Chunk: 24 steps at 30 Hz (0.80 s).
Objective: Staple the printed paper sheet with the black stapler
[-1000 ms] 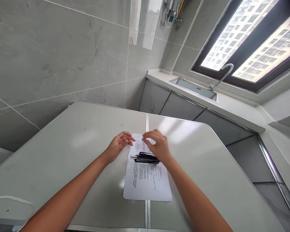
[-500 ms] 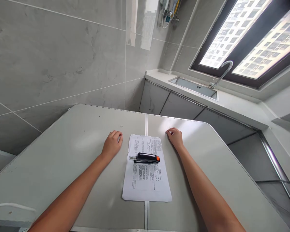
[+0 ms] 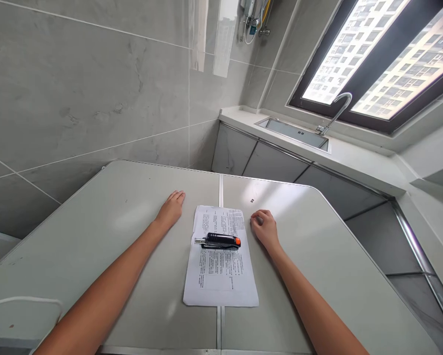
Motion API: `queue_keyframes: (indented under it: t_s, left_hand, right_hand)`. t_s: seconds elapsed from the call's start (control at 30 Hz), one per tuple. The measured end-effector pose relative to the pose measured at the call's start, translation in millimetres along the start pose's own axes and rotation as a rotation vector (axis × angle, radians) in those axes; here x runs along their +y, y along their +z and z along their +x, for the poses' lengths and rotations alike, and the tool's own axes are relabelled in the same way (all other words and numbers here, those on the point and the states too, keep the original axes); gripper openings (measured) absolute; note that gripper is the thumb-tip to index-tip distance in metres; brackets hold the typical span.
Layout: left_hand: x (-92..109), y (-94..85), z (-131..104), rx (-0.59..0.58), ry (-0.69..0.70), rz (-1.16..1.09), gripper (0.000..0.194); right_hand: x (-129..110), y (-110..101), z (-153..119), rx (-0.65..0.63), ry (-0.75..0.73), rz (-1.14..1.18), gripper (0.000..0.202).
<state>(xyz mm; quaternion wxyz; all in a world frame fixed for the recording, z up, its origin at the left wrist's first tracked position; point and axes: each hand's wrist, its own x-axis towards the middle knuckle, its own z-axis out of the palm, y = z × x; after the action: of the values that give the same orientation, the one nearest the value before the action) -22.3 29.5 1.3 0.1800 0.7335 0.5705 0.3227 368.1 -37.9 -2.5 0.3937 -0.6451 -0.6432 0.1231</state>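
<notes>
Printed white paper (image 3: 221, 286) lies across the seam of the pale table (image 3: 132, 197). A black stapler with an orange end (image 3: 221, 241) rests on it, orange end to the right. Left of the paper, my left hand (image 3: 170, 209) lies on the table with its fingers extended, holding nothing. My right hand (image 3: 264, 228) rests just right of the paper, fingers curled in; whether something is inside cannot be made out. Tiny dark marks or bits (image 3: 252, 200) show on the table just beyond my right hand.
Past the table's far edge is a grey tiled wall (image 3: 95, 88). A counter (image 3: 365, 165) with a sink (image 3: 298, 132) and a tap (image 3: 335, 113) runs along the right, under a window. A white cord (image 3: 21, 299) shows at the lower left.
My left hand has flattened, its fingers now extended where they were curled. My right hand has drawn slightly nearer, uncovering the small dark marks beyond it. The view has shifted slightly.
</notes>
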Motion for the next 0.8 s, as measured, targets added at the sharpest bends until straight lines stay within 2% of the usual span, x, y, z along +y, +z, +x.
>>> queue_keyframes:
  t_s: [0.13, 0.23, 0.33, 0.4, 0.47, 0.57, 0.67, 0.8]
  left_hand:
    - [13.9, -3.1, -20.9, 0.020, 0.014, 0.134, 0.029]
    - [31.0, -10.4, -40.9, 0.027, 0.012, 0.134, 0.027]
    - [50.8, -14.9, -57.7, 0.063, -0.045, -0.061, 0.020]
    - [63.0, -14.8, -65.6, 0.056, -0.086, -0.279, 0.017]
    - [72.3, -13.0, -70.3, 0.046, -0.096, -0.402, 0.018]
    - [78.8, -10.1, -72.4, 0.024, -0.057, -0.444, 0.017]
    - [79.3, -8.1, -72.6, -0.018, 0.016, -0.431, 0.024]
    - [79.4, -6.7, -75.2, -0.012, 0.052, -0.429, 0.016]
  right_hand:
    - [-9.6, 2.1, -8.4, -0.028, -0.108, -0.107, 0.018]
    - [-14.3, 4.0, -9.4, -0.026, -0.139, -0.167, 0.019]
    - [-18.4, 3.1, -10.1, -0.018, -0.162, -0.157, 0.019]
    - [-22.9, 1.0, -12.0, -0.010, -0.191, -0.126, 0.017]
    - [-29.4, -1.5, -15.2, 0.001, -0.230, -0.093, 0.015]
    - [-40.7, -3.7, -20.6, 0.002, -0.293, -0.054, 0.015]
    - [-48.7, -2.7, -24.1, -0.008, -0.338, -0.022, 0.015]
    - [-52.8, -0.3, -24.9, -0.002, -0.370, 0.008, 0.016]
